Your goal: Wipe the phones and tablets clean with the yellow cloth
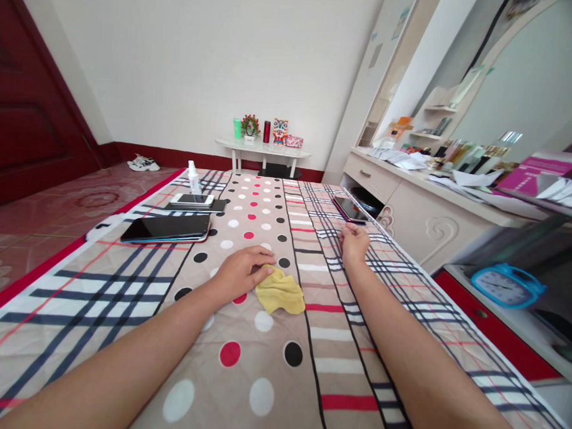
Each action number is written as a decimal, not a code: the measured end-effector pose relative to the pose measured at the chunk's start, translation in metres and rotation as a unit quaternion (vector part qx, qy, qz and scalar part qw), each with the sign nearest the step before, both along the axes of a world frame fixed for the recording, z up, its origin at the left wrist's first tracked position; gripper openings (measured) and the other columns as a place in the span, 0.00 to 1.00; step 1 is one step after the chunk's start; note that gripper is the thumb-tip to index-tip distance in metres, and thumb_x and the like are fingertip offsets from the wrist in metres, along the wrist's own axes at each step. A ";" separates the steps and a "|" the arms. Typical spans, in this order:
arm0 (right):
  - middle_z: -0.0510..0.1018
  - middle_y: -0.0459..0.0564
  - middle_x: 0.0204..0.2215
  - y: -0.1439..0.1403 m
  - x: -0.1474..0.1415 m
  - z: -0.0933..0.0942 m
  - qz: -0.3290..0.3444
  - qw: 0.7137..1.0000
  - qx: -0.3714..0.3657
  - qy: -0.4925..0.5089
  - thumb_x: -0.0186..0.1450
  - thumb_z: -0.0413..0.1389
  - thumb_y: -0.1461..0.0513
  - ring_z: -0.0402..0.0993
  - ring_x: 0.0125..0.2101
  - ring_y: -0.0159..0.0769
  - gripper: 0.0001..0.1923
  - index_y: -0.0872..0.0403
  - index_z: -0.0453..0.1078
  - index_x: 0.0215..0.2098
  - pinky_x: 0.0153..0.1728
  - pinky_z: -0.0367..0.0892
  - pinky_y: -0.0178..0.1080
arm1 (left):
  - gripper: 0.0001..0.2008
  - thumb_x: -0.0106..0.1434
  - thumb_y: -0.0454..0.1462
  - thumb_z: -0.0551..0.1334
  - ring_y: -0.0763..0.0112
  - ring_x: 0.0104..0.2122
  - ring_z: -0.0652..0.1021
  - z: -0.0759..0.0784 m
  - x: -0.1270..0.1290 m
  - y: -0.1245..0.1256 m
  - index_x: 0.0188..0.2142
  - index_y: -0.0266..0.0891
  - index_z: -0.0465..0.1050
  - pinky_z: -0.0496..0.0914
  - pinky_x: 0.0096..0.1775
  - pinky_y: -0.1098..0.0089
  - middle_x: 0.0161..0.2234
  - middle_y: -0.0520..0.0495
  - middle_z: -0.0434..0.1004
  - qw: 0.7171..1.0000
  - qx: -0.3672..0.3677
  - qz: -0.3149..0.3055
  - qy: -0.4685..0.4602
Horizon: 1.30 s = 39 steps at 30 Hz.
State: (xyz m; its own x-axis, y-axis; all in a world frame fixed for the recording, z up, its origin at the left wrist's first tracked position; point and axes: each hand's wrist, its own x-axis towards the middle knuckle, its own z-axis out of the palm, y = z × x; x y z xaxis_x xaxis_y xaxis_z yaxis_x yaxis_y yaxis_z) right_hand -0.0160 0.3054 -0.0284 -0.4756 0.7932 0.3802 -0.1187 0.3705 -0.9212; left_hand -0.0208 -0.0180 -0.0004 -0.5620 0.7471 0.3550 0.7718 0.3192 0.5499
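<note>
My left hand [241, 273] rests low over the dotted middle of the bedspread, its thumb and fingers closed on the edge of a crumpled yellow cloth [280, 292]. Farther out on the right, my right hand [355, 244] has its fingers curled together at the near edge of a dark smartphone [350, 209] with a purplish rim. Whether those fingers grip the phone or only touch it is hard to see. On the left lie a large black phone [167, 227] on top of other devices, and a white phone [191, 200] on a dark one [218, 206]. Behind them stands a white spray bottle [194, 179].
The patterned bedspread [261, 395] spreads under both arms. At the right stands a cluttered dressing table [436, 220] with a mirror; below it sits a blue alarm clock [505, 286]. A low white table [262, 148] with ornaments is by the far wall. Shoes [144, 164] lie on the floor.
</note>
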 end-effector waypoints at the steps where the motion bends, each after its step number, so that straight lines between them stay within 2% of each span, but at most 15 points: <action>1: 0.74 0.48 0.24 -0.014 0.003 0.003 0.034 0.999 -0.007 -0.010 0.56 0.55 0.54 0.69 0.21 0.32 0.15 0.57 0.71 0.34 0.23 0.66 0.36 | 0.13 0.64 0.38 0.58 0.64 0.47 0.77 0.000 -0.001 0.000 0.46 0.44 0.78 0.70 0.48 0.65 0.50 0.47 0.76 1.000 0.007 -0.001 -0.006; 3: 0.74 0.47 0.22 -0.044 0.012 0.014 0.129 0.991 -0.009 -0.039 0.56 0.57 0.51 0.66 0.19 0.29 0.16 0.56 0.72 0.29 0.21 0.63 0.34 | 0.13 0.63 0.38 0.58 0.64 0.47 0.77 -0.001 -0.001 -0.001 0.46 0.42 0.78 0.70 0.48 0.65 0.49 0.46 0.76 1.000 0.022 -0.003 -0.022; 4: 0.74 0.47 0.22 -0.058 0.017 0.021 0.245 0.967 0.000 -0.075 0.59 0.55 0.49 0.64 0.19 0.28 0.18 0.56 0.73 0.29 0.22 0.62 0.33 | 0.13 0.63 0.38 0.59 0.64 0.46 0.77 -0.001 -0.001 -0.001 0.46 0.41 0.78 0.70 0.48 0.66 0.48 0.45 0.77 0.999 0.031 -0.004 -0.032; 5: 0.73 0.46 0.22 -0.072 0.024 0.030 0.355 0.928 0.018 -0.112 0.61 0.54 0.48 0.63 0.19 0.27 0.20 0.57 0.73 0.29 0.22 0.60 0.32 | 0.13 0.63 0.37 0.59 0.65 0.46 0.77 -0.001 0.000 -0.002 0.46 0.41 0.78 0.70 0.48 0.66 0.47 0.45 0.77 0.998 0.040 -0.004 -0.043; 7: 0.74 0.46 0.23 -0.098 0.036 0.046 0.542 0.813 0.073 -0.198 0.60 0.56 0.49 0.65 0.22 0.28 0.18 0.56 0.74 0.31 0.25 0.61 0.33 | 0.13 0.63 0.37 0.59 0.66 0.44 0.78 0.001 0.000 -0.003 0.45 0.39 0.78 0.71 0.47 0.68 0.45 0.45 0.78 0.996 0.056 -0.009 -0.063; 9: 0.75 0.45 0.28 -0.117 0.046 0.060 0.626 0.722 0.152 -0.252 0.54 0.63 0.51 0.68 0.27 0.30 0.17 0.55 0.75 0.35 0.28 0.62 0.33 | 0.13 0.63 0.38 0.59 0.67 0.41 0.78 0.003 -0.002 -0.006 0.44 0.39 0.78 0.71 0.45 0.69 0.42 0.45 0.79 0.995 0.060 -0.014 -0.074; 11: 0.74 0.44 0.31 -0.129 0.052 0.067 0.641 0.680 0.221 -0.280 0.48 0.68 0.54 0.67 0.29 0.30 0.21 0.53 0.74 0.37 0.28 0.61 0.32 | 0.13 0.64 0.39 0.58 0.67 0.40 0.79 0.006 -0.010 -0.013 0.43 0.39 0.78 0.71 0.44 0.69 0.41 0.46 0.81 0.997 0.047 -0.005 -0.061; 13: 0.73 0.43 0.30 -0.135 0.054 0.067 0.628 0.679 0.252 -0.287 0.46 0.68 0.58 0.66 0.28 0.29 0.20 0.53 0.73 0.37 0.28 0.59 0.32 | 0.14 0.63 0.39 0.57 0.65 0.40 0.79 0.011 -0.024 -0.027 0.44 0.39 0.78 0.71 0.45 0.67 0.41 0.46 0.81 0.999 0.019 0.043 -0.007; 15: 0.73 0.43 0.29 -0.136 0.052 0.062 0.625 0.687 0.240 -0.282 0.49 0.66 0.62 0.65 0.28 0.29 0.15 0.53 0.72 0.34 0.28 0.59 0.31 | 0.16 0.62 0.37 0.55 0.60 0.44 0.78 0.019 -0.042 -0.049 0.45 0.39 0.78 0.69 0.48 0.63 0.44 0.45 0.80 0.988 -0.026 0.123 0.094; 18: 0.73 0.43 0.29 -0.134 0.048 0.052 0.641 0.698 0.165 -0.272 0.51 0.63 0.63 0.66 0.29 0.29 0.09 0.54 0.72 0.31 0.29 0.60 0.32 | 0.18 0.62 0.37 0.54 0.58 0.47 0.76 0.032 -0.071 -0.091 0.47 0.40 0.77 0.67 0.50 0.62 0.46 0.44 0.79 0.951 -0.067 0.247 0.172; 21: 0.72 0.43 0.26 -0.132 0.044 0.045 0.629 0.731 0.089 -0.249 0.52 0.62 0.61 0.65 0.26 0.28 0.09 0.55 0.70 0.30 0.28 0.60 0.32 | 0.24 0.61 0.47 0.58 0.52 0.53 0.71 0.040 -0.093 -0.131 0.54 0.40 0.71 0.64 0.54 0.57 0.51 0.42 0.75 0.928 -0.121 0.293 0.198; 24: 0.69 0.41 0.24 -0.133 0.042 0.040 0.595 0.774 0.053 -0.212 0.52 0.62 0.60 0.63 0.24 0.27 0.10 0.55 0.69 0.29 0.26 0.59 0.31 | 0.37 0.57 0.55 0.60 0.48 0.54 0.69 0.036 -0.103 -0.154 0.61 0.40 0.62 0.64 0.52 0.56 0.56 0.40 0.70 0.931 -0.198 0.278 0.130; 28: 0.68 0.41 0.24 -0.134 0.042 0.035 0.562 0.803 0.052 -0.193 0.51 0.63 0.60 0.59 0.22 0.25 0.11 0.55 0.68 0.29 0.23 0.55 0.31 | 0.38 0.57 0.56 0.60 0.43 0.56 0.68 0.022 -0.108 -0.161 0.62 0.39 0.61 0.63 0.52 0.53 0.59 0.40 0.67 0.921 -0.246 0.284 0.105; 33: 0.70 0.43 0.28 -0.134 0.041 0.033 0.561 0.809 0.049 -0.171 0.51 0.62 0.61 0.59 0.23 0.25 0.10 0.55 0.67 0.29 0.23 0.56 0.31 | 0.40 0.54 0.57 0.61 0.46 0.56 0.68 0.015 -0.113 -0.163 0.62 0.41 0.61 0.64 0.53 0.56 0.59 0.42 0.66 0.927 -0.211 0.297 0.086; 39: 0.70 0.42 0.26 -0.135 0.042 0.035 0.570 0.803 0.015 -0.174 0.51 0.63 0.60 0.63 0.23 0.26 0.11 0.55 0.67 0.29 0.25 0.59 0.31 | 0.43 0.49 0.56 0.66 0.47 0.54 0.71 0.017 -0.115 -0.168 0.61 0.46 0.60 0.67 0.51 0.55 0.59 0.44 0.67 0.945 -0.147 0.289 0.032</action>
